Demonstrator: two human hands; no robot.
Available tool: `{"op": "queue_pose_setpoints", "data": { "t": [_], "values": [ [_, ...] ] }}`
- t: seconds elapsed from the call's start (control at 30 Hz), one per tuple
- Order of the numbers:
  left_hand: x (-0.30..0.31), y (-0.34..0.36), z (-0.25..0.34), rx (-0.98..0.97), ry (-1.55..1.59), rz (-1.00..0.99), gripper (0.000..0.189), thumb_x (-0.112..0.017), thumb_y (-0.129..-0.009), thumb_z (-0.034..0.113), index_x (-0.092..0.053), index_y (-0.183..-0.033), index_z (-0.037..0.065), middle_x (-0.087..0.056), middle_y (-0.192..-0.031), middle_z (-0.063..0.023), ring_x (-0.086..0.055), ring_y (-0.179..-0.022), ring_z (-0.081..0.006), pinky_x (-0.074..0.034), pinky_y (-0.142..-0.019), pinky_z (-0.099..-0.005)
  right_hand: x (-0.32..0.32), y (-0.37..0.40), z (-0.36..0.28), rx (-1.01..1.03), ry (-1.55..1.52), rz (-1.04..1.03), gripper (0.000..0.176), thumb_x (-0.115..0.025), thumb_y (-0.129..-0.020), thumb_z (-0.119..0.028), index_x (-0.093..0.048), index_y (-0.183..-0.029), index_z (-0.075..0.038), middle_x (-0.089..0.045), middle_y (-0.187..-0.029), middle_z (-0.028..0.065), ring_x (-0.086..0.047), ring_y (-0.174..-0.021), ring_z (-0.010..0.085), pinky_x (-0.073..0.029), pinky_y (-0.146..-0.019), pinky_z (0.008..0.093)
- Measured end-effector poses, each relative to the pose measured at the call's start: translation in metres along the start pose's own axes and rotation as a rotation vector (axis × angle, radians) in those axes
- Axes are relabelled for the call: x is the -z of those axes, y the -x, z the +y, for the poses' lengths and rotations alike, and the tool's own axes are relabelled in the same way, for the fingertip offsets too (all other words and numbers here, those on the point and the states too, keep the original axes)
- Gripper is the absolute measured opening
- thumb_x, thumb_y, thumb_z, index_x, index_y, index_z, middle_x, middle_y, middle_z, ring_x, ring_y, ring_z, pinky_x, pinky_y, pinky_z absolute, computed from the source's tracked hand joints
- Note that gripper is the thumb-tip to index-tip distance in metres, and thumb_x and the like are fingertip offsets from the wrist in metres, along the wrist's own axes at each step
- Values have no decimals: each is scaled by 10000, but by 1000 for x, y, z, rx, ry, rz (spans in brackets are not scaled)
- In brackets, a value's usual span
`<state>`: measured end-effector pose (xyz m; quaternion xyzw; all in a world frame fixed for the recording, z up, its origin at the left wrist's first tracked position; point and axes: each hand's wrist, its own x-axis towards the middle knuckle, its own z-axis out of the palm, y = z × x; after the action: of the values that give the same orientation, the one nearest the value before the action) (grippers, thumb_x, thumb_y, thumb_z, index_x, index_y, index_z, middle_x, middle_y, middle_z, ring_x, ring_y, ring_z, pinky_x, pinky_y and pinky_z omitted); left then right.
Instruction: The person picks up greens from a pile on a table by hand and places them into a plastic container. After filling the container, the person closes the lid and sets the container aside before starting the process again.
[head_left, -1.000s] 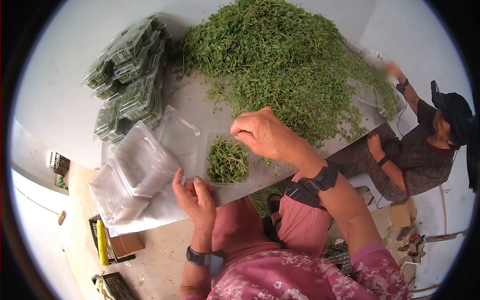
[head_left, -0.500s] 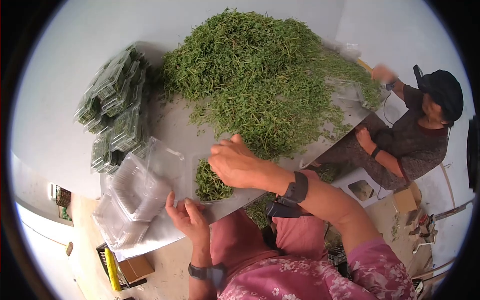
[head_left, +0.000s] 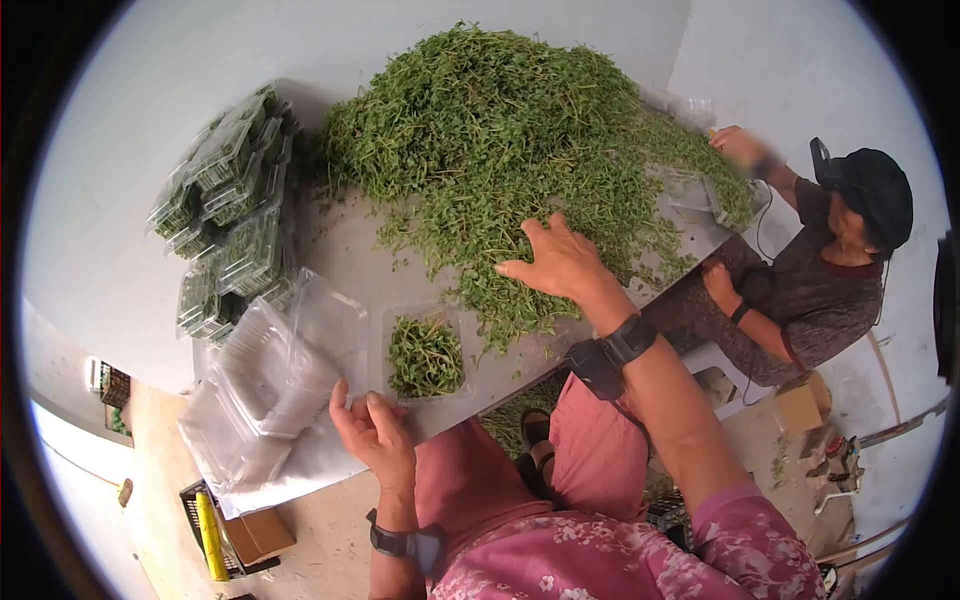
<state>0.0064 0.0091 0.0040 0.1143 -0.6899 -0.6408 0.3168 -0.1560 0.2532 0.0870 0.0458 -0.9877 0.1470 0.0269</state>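
My right hand (head_left: 562, 264) is over the lower part of a large heap of leafy green stems (head_left: 500, 130), fingers spread and nothing held in them. Down at the table's front edge, my left hand (head_left: 376, 436) is palm up with its fingers apart, fingertips right by the near corner of an opened clear plastic container. Loose greens (head_left: 425, 357) fill one half of that container (head_left: 468, 322). Its other clear half lies toward the stacked packaging on the left.
Nested clear plastic containers (head_left: 262, 375) stand left of my left hand. Behind them rises a stack of closed, filled packs (head_left: 225, 190). A co-worker (head_left: 830, 270) sits at the right, one hand at the heap's far end. A black crate (head_left: 205, 520) is on the floor.
My right hand has left the greens in the container and moved right and up to the heap, its fingers opening. My left hand has stayed nearly in place.
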Motion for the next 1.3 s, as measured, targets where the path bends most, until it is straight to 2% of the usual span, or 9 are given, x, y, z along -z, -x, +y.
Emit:
{"op": "queue_pose_setpoints", "data": {
  "t": [0.3, 0.4, 0.5, 0.67, 0.8, 0.9, 0.97, 1.13, 1.3],
  "values": [
    [0, 0, -2, -19, 16, 4, 413, -489, -973, 44, -356, -1351, -56, -581, -742, -47, -563, -611, -92, -478, -572, -222, -24, -8, 13, 102, -14, -107, 377, -658, -864, -102, -569, -1224, -38, -488, -1291, 269, -587, -1058, 482, -524, -858, 537],
    [0, -1, -2, -20, 17, 6, 414, -495, -973, 51, -360, -1349, -56, -583, -740, -46, -567, -608, -92, -478, -569, -222, -30, -15, 17, 122, -34, -15, 239, -660, -845, -62, -655, -1076, -2, -588, -1063, 237, -600, -971, 433, -507, -834, 493],
    [0, 0, -3, -38, -4, 15, 395, -494, -981, 69, -377, -1340, -45, -587, -732, -48, -564, -598, -96, -469, -559, -227, -29, -17, 25, 204, -205, 168, 176, -629, -839, -24, -675, -1004, 17, -608, -999, 243, -602, -924, 434, -503, -808, 498],
    [1, -1, -4, -28, -13, 9, 416, -509, -976, 57, -359, -1349, -50, -586, -736, -51, -574, -612, -93, -483, -576, -228, 2, -12, 18, 299, -375, 399, 163, -599, -858, -33, -683, -989, 18, -638, -876, 207, -631, -742, 358, -520, -695, 426],
    [1, -2, -5, -38, 1, 1, 408, -507, -977, 46, -359, -1345, -50, -585, -734, -52, -574, -615, -95, -485, -581, -232, 23, 5, -17, 207, -598, 320, 148, -627, -837, -44, -683, -970, -14, -634, -852, 180, -633, -684, 302, -503, -645, 374],
    [1, -2, -7, -46, 3, -1, 401, -505, -979, 43, -360, -1341, -50, -585, -741, -54, -570, -617, -94, -488, -584, -236, 19, 18, -46, 457, -561, 437, 144, -620, -878, -45, -670, -1007, -4, -637, -839, 79, -542, -617, 106, -416, -536, 288],
    [1, -2, -7, -48, -2, -3, 402, -504, -979, 43, -359, -1341, -51, -586, -744, -54, -569, -617, -94, -489, -584, -236, 8, 29, -65, 597, -525, 417, 186, -650, -842, -55, -664, -1023, -11, -625, -876, 143, -612, -721, 281, -486, -666, 362],
    [1, -2, -4, -34, -16, -7, 403, -503, -979, 45, -358, -1343, -51, -583, -745, -53, -569, -623, -96, -491, -588, -236, -21, 44, -71, 791, -502, 102, 221, -674, -827, -76, -659, -1038, -12, -611, -866, 155, -624, -775, 303, -494, -724, 402],
    [2, -2, -6, -41, -5, -13, 406, -502, -981, 47, -353, -1346, -51, -584, -755, -57, -572, -630, -98, -495, -596, -238, 2, 34, -70, 617, -481, 56, 249, -678, -833, -77, -652, -1073, -15, -616, -871, 146, -633, -803, 315, -506, -743, 383]
  ]
}}
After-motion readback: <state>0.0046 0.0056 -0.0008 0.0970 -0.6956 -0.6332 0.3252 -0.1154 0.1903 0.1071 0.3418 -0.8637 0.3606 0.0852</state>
